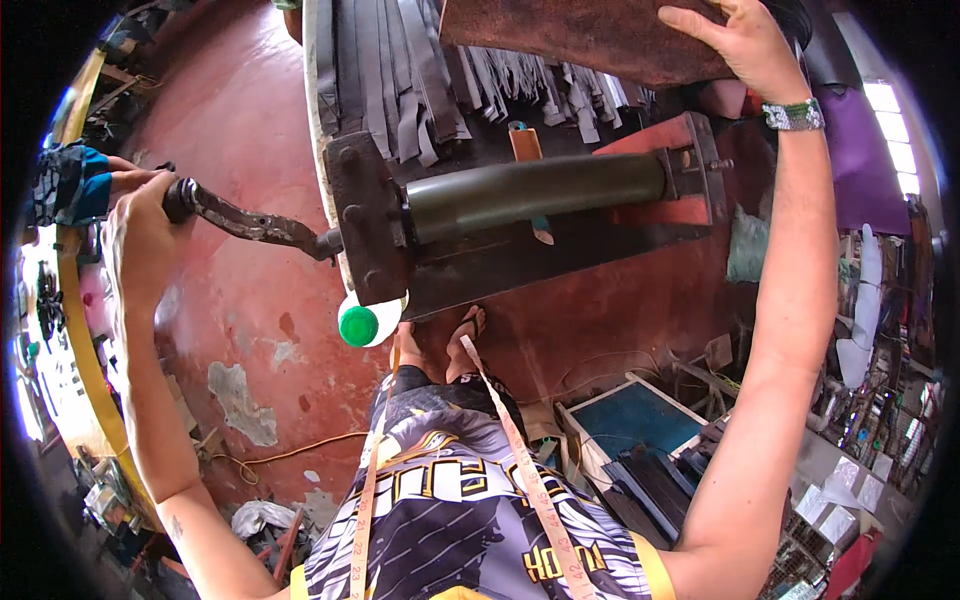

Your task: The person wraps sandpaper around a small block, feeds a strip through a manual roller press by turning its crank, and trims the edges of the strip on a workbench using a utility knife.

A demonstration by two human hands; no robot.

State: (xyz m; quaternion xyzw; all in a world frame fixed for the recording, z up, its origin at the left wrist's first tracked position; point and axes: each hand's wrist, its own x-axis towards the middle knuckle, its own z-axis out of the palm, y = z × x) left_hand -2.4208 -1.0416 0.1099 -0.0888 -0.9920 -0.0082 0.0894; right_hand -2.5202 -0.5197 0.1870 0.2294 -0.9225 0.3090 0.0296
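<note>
My left hand [140, 240] is wrapped round the grip of a worn metal crank handle [262, 226] at the left. The crank joins a dark steel end block [368, 215]. From that block a dark green roller [535, 195] runs right to a red metal bracket [690, 140]. At the far right, my right hand [748, 48] grips the edge of a brown leather piece [580, 38], thumb on top and fingers partly hidden. The leather lies beyond the roller, over grey strips [400, 80], and the picture's top edge cuts it off.
A bottle with a green cap [357, 326] stands beside the end block. Near the roller is an orange-handled tool [524, 142]. A blue-topped frame [637, 425] and piled clutter lie at the right. A tape measure [540, 480] hangs down my front. Another person's arm [128, 176] shows at far left.
</note>
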